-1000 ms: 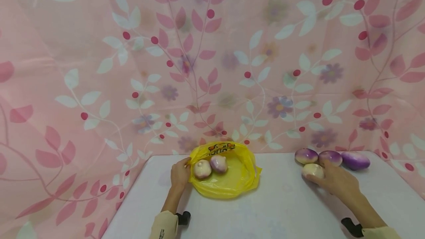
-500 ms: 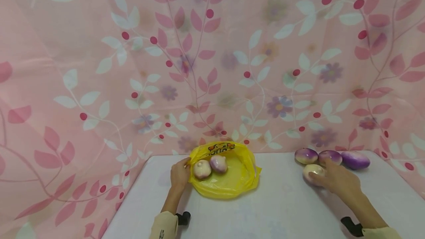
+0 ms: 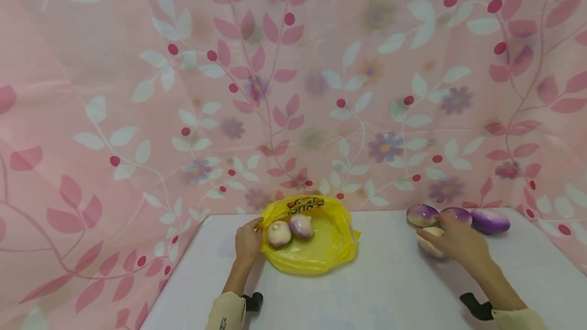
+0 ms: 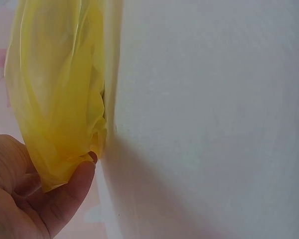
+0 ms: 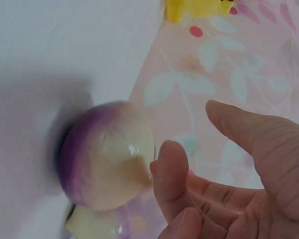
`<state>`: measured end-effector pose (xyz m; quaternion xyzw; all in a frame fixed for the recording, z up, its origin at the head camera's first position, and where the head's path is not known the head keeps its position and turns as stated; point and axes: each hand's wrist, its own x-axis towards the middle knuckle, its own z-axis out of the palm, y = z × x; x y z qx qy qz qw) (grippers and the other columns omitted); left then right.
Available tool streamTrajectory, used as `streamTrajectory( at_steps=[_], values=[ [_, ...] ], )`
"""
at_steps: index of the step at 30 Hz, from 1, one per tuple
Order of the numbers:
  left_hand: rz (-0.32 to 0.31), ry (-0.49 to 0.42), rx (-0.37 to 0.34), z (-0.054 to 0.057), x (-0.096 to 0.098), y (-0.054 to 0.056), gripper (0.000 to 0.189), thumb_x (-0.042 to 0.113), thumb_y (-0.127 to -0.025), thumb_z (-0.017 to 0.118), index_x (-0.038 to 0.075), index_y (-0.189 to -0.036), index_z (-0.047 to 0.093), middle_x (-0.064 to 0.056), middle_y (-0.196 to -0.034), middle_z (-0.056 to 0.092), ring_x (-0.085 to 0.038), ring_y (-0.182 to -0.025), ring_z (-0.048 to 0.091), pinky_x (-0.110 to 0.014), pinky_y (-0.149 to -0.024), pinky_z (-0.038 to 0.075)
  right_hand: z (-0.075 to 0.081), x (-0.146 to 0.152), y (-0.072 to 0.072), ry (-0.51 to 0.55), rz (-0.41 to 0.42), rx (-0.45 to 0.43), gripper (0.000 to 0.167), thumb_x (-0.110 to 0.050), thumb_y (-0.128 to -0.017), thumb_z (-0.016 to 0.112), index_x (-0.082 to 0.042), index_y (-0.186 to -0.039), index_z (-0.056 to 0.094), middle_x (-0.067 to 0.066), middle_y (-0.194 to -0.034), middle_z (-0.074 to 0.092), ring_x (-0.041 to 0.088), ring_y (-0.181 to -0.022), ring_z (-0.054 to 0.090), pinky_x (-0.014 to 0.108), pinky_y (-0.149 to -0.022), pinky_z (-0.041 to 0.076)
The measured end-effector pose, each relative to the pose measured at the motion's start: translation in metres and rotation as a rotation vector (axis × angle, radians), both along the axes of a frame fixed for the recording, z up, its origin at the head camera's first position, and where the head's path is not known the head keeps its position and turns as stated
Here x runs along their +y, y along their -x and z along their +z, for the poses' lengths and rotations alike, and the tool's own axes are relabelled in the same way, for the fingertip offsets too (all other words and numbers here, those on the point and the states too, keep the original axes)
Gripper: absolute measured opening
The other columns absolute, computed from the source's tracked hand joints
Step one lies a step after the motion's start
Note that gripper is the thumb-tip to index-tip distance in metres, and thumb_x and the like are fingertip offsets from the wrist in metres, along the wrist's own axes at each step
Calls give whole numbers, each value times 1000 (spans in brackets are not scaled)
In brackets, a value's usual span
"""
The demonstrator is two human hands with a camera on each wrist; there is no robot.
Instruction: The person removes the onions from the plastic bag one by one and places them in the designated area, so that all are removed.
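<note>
1. Pinching the side edge of the yellow bag between thumb and fingers, the left hand holds it on the worktop; the bag's mouth spreads out to the right of those fingers.
2. Inside the bag, a pale bulb lies just beside the left fingers, and a mauve bulb sits a little farther from them.
3. At the other side, the right hand is over a cream-and-purple bulb. Its thumb and fingers stand apart in the right wrist view, not clamped on anything; whether a fingertip touches the bulb I cannot tell.
4. Just past the right fingertips is a purple-topped bulb; a darker bulb is partly hidden behind the fingers, with a long purple vegetable to their right.
5. The step in hand seems to be taking up the cream-and-purple bulb, with two bulbs already bagged.
6. Next, I judge, the right fingers must curl round it and lift, then carry it across while the left fingers keep the bag's mouth wide.
</note>
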<state>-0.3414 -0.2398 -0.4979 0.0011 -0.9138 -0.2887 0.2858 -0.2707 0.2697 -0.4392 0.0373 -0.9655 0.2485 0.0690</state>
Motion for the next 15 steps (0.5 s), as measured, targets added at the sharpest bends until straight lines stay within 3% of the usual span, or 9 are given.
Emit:
streamTrajectory(
  at_steps=[6,12,15],
  values=[
    [7,-4,-5,0,0,0,28,-3,-84,70,5,-111,75,-18,-101,73,-39,-94,68,-52,-77,54,-2,-21,7,49,11,-32,83,-65,-88,59,7,-129,51,15,-94,71,36,-84,67,51,-64,50],
    [1,3,1,1,2,-2,29,-4,-83,70,3,-110,75,-19,-101,73,-40,-93,69,-52,-76,54,-13,-44,15,110,25,22,80,-63,-86,63,4,-129,53,-2,-75,65,15,-61,58,36,-56,45],
    [0,0,4,2,3,-3,28,-4,-83,70,3,-110,75,-19,-101,73,-40,-93,69,-52,-75,54,-15,-58,17,174,43,27,77,-60,-86,65,3,-129,53,-4,-68,62,13,-52,56,32,-51,44]
  ],
)
